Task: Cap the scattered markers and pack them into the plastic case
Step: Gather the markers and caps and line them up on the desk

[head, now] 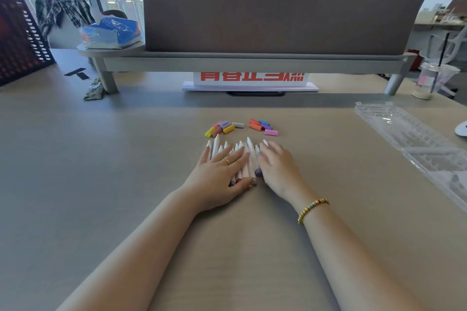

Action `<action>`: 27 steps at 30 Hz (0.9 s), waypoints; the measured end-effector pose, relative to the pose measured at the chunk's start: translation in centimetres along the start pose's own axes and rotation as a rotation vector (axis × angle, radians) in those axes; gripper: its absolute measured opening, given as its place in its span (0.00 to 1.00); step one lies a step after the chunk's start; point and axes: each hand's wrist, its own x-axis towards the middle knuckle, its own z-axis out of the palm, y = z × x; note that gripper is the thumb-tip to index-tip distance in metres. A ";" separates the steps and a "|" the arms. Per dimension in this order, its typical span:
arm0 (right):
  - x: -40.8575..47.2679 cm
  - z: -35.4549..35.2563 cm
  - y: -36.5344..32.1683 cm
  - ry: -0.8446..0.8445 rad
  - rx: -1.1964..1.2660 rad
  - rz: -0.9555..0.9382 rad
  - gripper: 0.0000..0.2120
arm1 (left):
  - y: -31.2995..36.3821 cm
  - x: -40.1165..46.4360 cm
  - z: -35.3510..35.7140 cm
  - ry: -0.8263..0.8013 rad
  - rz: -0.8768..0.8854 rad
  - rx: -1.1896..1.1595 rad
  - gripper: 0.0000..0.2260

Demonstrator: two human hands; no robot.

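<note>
Several uncapped white markers [249,159] lie side by side at the table's centre, tips pointing away from me. My left hand [219,175] lies flat on the left part of the bunch, fingers straight. My right hand [278,166] rests flat on the right part, fingers slightly blurred. Just beyond the tips lie two small heaps of coloured caps, one on the left [223,127] and one on the right [262,126]. The clear plastic case [414,139] lies open at the right side of the table.
A monitor riser [252,62] with a brown divider panel spans the back. A tissue pack [111,33] sits on its left end. A red mesh basket [22,38] stands far left, and a plastic cup with a straw [429,81] far right. A white sign [252,82] sits under the riser.
</note>
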 end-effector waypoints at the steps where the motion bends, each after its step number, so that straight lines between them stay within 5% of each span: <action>1: -0.2 0.1 -0.2 -0.052 -0.038 -0.027 0.21 | 0.0 0.1 0.1 0.004 -0.010 0.008 0.28; 16: 0.9 0.5 -1.1 -0.051 0.035 -0.012 0.21 | -0.3 2.4 0.0 0.113 -0.023 -0.095 0.23; 21: 0.2 0.2 -0.8 0.027 0.273 0.064 0.21 | 0.1 1.7 -0.1 0.185 -0.022 -0.037 0.22; 27: -2.5 -0.6 0.4 -0.051 0.254 0.058 0.22 | 0.5 1.1 0.1 0.091 -0.012 -0.049 0.28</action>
